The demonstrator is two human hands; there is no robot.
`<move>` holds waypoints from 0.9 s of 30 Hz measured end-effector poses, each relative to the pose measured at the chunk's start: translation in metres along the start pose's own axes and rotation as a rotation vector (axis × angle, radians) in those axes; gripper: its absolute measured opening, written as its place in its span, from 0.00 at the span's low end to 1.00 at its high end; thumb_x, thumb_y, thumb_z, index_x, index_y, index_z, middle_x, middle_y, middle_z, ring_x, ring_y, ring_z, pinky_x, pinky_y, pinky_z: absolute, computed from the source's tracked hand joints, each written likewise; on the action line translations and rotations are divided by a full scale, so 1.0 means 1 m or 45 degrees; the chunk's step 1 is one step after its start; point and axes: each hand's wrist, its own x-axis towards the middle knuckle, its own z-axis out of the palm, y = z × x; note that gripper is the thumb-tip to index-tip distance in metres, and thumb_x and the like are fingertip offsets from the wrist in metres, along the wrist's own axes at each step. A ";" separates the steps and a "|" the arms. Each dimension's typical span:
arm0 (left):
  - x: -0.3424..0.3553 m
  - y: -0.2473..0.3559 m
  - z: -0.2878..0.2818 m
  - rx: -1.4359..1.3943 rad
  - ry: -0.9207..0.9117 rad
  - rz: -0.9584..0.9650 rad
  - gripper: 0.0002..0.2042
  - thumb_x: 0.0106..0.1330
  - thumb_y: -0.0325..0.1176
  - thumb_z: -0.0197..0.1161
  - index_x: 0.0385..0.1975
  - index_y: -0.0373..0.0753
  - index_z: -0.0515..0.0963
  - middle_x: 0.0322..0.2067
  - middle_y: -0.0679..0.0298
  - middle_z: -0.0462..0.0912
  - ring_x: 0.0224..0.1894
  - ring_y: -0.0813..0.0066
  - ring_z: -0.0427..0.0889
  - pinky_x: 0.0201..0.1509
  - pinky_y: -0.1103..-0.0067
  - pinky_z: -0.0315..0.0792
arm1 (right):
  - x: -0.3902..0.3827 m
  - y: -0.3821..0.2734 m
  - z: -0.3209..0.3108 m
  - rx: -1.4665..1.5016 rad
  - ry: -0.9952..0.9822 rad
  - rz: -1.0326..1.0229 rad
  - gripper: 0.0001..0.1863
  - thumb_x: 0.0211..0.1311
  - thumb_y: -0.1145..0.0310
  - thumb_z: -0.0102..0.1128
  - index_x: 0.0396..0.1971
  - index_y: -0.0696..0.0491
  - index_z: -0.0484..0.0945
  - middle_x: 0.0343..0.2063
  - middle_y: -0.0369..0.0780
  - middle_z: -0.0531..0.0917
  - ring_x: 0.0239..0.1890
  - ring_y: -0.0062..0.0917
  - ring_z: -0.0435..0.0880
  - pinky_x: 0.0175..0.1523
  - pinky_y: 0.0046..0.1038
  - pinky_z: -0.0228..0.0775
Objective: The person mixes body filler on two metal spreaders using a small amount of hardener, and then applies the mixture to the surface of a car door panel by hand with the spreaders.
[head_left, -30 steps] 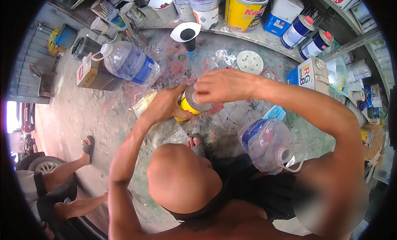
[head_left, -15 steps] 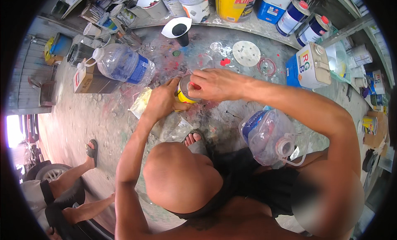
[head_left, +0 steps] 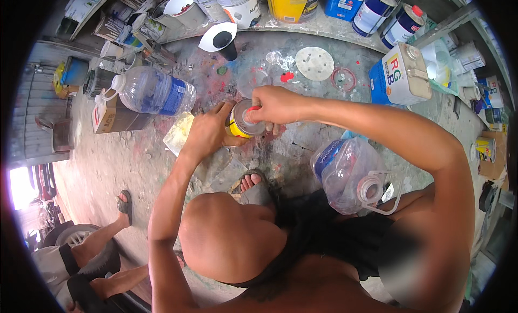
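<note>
A short round can (head_left: 237, 130) with a yellow label and a grey lid stands on the paint-stained floor in front of me. My left hand (head_left: 209, 128) is wrapped round its left side. At the lid's right edge, my right hand (head_left: 276, 107) is closed on a small red object (head_left: 252, 110). Most of that object is hidden by the fingers, so its kind cannot be made out. A crumpled pale yellow sheet (head_left: 179, 134) lies beside my left wrist. Beyond my right hand is a clear round lid or disc (head_left: 253, 82).
A clear water jug (head_left: 154, 92) lies across a cardboard box (head_left: 116, 116) at left. Another jug (head_left: 348, 175), cut open, is near my right knee. A black cup with a paper strainer (head_left: 224, 42), a perforated sanding disc (head_left: 314, 63) and a rectangular tin (head_left: 402, 75) stand or lie farther out.
My right hand has shifted to the right over the can, leaving more of its lid showing. My left hand still grips the can. The whole view has shifted slightly.
</note>
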 end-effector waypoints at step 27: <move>0.056 -0.041 -0.023 0.243 -0.383 -0.221 0.36 0.44 0.64 0.69 0.36 0.32 0.77 0.31 0.45 0.82 0.36 0.48 0.82 0.40 0.62 0.73 | -0.066 0.077 -0.092 -1.487 0.561 -0.624 0.13 0.57 0.72 0.58 0.43 0.55 0.74 0.35 0.47 0.78 0.41 0.42 0.81 0.44 0.41 0.75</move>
